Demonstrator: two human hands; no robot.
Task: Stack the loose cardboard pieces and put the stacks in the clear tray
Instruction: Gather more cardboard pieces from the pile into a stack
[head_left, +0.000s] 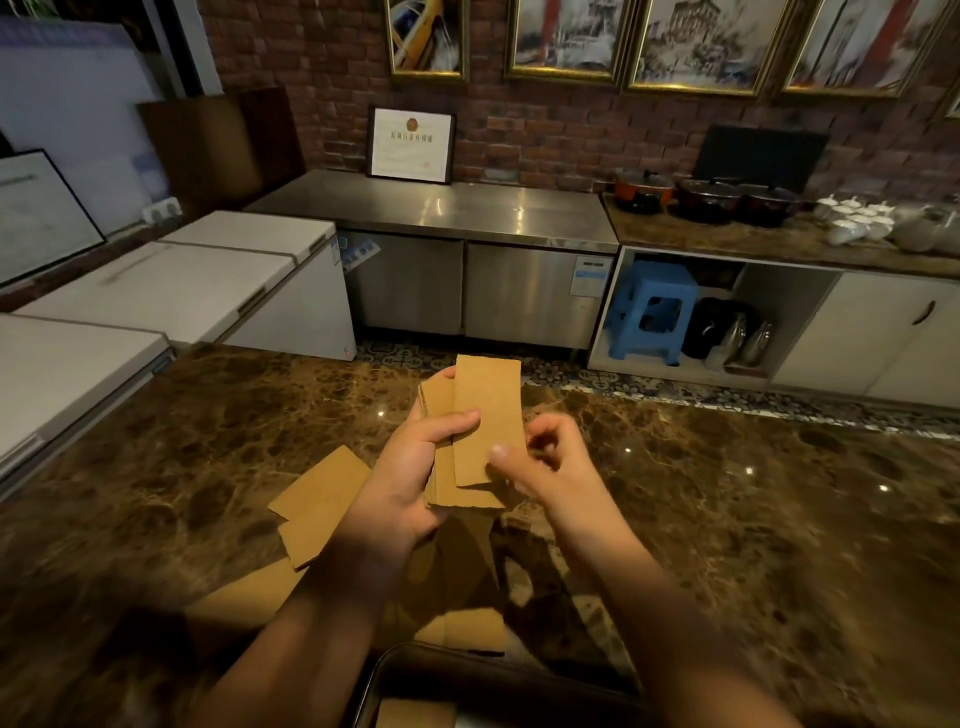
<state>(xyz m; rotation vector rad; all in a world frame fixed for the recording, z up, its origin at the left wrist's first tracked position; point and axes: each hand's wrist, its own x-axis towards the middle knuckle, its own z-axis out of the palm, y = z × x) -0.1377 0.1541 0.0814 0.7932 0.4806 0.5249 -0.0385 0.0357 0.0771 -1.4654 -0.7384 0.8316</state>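
Observation:
My left hand (415, 467) grips a stack of brown cardboard pieces (440, 400) upright above the marble counter (727, 519). My right hand (540, 457) pinches the lower edge of one cardboard piece (488, 410) lying against the front of that stack. Several loose cardboard pieces (322, 504) lie on the counter below and left of my hands, partly hidden by my forearms. The clear tray (384, 670) sits at the bottom edge of the view, with a cardboard piece (415, 714) inside it.
Beyond the counter's far edge are white chest freezers (156, 291) on the left, a steel cabinet (467, 260) and a blue stool (649, 312). Pots (706, 200) and white cups (852, 218) stand on a far right shelf.

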